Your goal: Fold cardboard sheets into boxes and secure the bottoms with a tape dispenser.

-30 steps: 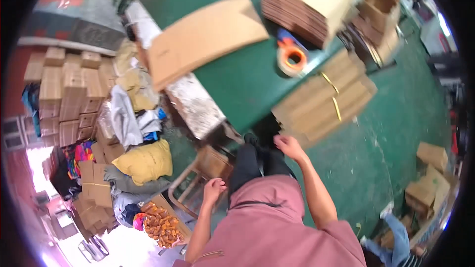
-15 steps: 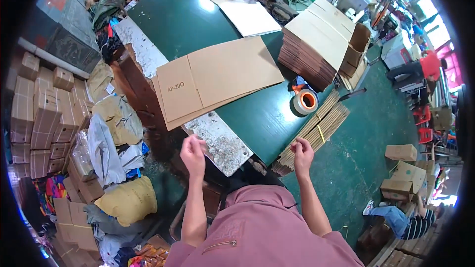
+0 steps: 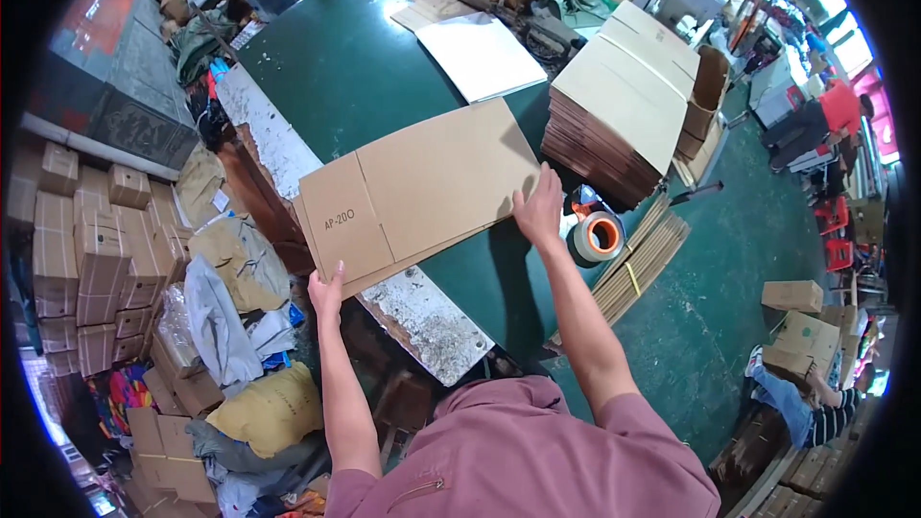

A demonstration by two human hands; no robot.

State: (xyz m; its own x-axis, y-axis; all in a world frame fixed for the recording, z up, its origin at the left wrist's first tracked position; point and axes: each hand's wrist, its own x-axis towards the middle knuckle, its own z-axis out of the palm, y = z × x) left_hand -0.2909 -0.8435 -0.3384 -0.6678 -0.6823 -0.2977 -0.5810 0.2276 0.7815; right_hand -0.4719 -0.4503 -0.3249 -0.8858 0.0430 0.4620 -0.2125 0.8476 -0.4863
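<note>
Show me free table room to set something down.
The green table is largely bare between the white sheet and stained strip; a smaller patch lies between the flat cardboard, that strip and the right forearm. Crowded: right side, by carton stack and tape roll.

A short line of dark printed letters and digits is readable on the flat brown cardboard sheet, left of mid-frame.

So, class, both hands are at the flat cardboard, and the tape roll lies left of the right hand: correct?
Not quite: the left hand and right hand are at the flat cardboard, but the head view shows the tape roll right of the right hand.
</note>
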